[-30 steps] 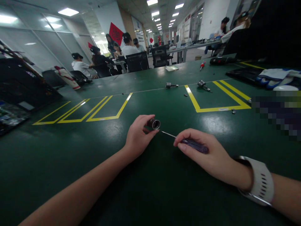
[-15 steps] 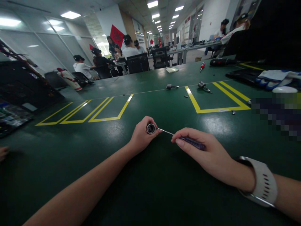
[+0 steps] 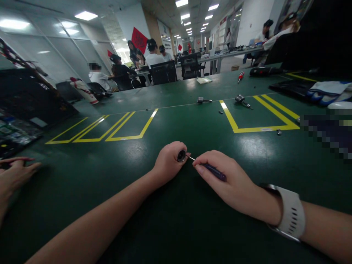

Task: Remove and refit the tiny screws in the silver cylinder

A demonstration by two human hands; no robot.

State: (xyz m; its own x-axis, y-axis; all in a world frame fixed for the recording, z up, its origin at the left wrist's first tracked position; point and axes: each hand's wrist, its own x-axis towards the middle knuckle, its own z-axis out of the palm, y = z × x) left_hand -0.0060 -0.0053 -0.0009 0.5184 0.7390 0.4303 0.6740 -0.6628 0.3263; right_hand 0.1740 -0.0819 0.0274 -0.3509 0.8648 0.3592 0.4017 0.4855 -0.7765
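My left hand (image 3: 168,161) is closed around a round hollow metal part (image 3: 182,155), its dark open end turned up toward me. My right hand (image 3: 220,176) grips a screwdriver (image 3: 215,172) by its dark purple handle. The thin shaft runs left to the rim of the metal part; whether the tip is inside or beside it I cannot tell. Beyond my hands on the green table (image 3: 176,121) lie a metal cylinder with a thin stem (image 3: 204,100) and a second stemmed metal part (image 3: 242,101).
Yellow tape outlines (image 3: 123,139) mark the table. Small metal pieces (image 3: 279,132) lie near the right outline. Farther back are a red screwdriver (image 3: 241,77) and a white-and-blue glove (image 3: 328,90). Another person's hand (image 3: 15,176) rests at the left edge, by a circuit board (image 3: 11,132).
My right hand has moved left, bringing the screwdriver closer to the metal part, which has tilted slightly right. Another person's hand has come farther in at the left. The view has shifted slightly.
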